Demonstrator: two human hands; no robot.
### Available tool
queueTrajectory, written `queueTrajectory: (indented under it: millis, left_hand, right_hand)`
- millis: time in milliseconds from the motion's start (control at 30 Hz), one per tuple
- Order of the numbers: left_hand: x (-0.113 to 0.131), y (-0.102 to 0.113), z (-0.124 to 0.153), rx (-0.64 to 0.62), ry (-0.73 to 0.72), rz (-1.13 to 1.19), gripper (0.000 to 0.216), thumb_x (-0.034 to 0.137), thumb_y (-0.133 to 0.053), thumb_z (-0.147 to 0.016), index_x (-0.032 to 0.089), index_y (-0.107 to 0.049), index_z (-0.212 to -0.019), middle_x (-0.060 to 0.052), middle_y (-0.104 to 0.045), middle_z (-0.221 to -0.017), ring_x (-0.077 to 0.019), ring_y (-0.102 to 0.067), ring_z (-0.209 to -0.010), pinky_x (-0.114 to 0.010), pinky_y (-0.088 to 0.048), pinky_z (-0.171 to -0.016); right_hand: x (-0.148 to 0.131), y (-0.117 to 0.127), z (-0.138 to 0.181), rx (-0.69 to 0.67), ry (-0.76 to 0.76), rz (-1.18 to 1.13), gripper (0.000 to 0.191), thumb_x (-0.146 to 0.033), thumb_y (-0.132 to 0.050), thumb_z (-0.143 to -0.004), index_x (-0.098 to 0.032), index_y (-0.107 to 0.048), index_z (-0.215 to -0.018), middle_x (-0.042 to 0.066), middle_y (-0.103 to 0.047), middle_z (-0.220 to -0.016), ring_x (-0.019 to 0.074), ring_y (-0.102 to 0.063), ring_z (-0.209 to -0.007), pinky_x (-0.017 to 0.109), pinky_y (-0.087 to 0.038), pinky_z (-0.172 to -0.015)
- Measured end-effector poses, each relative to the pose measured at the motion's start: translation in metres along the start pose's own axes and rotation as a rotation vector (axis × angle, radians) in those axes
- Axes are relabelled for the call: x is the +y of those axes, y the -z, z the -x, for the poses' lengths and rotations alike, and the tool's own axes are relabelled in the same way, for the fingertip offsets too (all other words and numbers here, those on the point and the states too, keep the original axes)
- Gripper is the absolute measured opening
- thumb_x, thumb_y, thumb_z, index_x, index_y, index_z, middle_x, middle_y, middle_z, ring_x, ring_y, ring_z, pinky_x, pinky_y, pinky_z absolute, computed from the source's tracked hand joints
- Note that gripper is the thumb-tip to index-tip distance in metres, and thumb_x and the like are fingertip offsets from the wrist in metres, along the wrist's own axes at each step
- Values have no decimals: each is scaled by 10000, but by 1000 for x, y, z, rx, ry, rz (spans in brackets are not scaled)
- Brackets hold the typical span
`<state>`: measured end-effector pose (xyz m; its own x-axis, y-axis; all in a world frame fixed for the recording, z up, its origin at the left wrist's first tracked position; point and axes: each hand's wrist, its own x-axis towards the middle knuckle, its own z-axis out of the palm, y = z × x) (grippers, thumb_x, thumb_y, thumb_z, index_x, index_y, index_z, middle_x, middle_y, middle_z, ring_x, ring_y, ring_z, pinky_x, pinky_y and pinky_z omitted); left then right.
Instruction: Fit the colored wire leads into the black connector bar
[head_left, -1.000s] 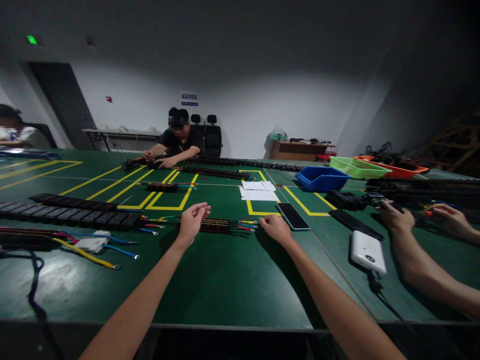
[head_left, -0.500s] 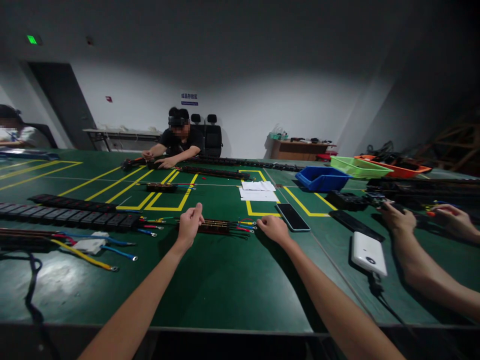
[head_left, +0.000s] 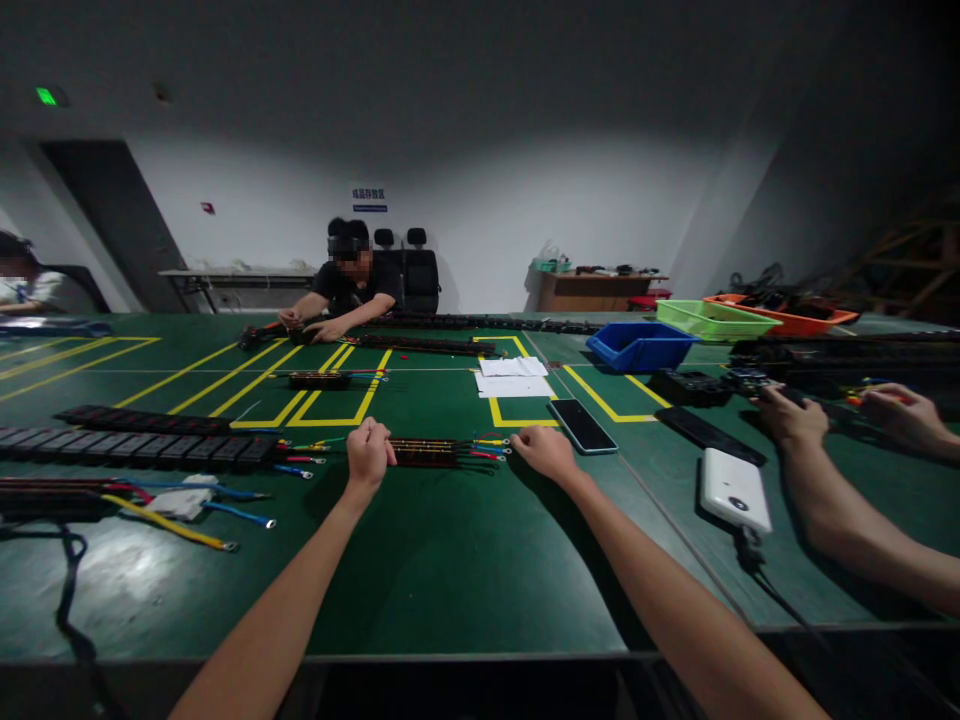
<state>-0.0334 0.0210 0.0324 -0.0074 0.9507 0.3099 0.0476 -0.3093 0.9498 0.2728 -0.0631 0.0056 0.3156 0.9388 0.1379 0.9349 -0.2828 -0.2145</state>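
Note:
A short black block with brownish strips [head_left: 425, 453] lies on the green table in front of me. Coloured wires [head_left: 489, 450] with ring terminals leave its right end. My left hand [head_left: 369, 455] is closed over the block's left end; its fingertips and anything in them are hidden. Curled into a loose fist, my right hand [head_left: 544, 452] rests on the table just right of the ring terminals, with nothing visible in it. A dark-screened phone [head_left: 583, 426] lies beyond that hand, to its right.
Long black segmented strips [head_left: 150, 447] and a yellow cable [head_left: 169, 522] lie left. White papers [head_left: 512, 377], a blue bin [head_left: 641, 347] and a white power bank [head_left: 736, 490] are to the right. A co-worker's hands [head_left: 793, 418] work at far right; another person [head_left: 352, 285] sits opposite.
My left hand has dropped slightly and its raised thumb has folded down against the fingers. My right hand stays in place beside the terminals. The view has shifted slightly.

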Motion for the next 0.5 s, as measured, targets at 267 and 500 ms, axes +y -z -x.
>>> queueTrajectory:
  millis: [267, 500]
  left_hand:
    - [2, 4, -2, 73, -188, -270, 290, 346, -562, -813, 195, -607, -569, -31, -635, -641, -146, -603, -602, -250, -488, -558]
    - [9, 3, 6, -2, -161, -429, 374, 283, -546, -879, 180, -735, -1185, -45, -725, -771, -130, -571, -464, -244, -436, -418]
  right_hand:
    - [0, 2, 1, 0, 11, -25, 425, -451, -473, -1006, -208, -752, -798, 75, -749, -845, 187, -673, -771, 248, -316, -592]
    - [-1, 5, 2, -7, 11, -16, 417, -447, -475, -1012, -204, -753, -819, 80, -753, -865, 192, -680, -787, 248, -311, -587]
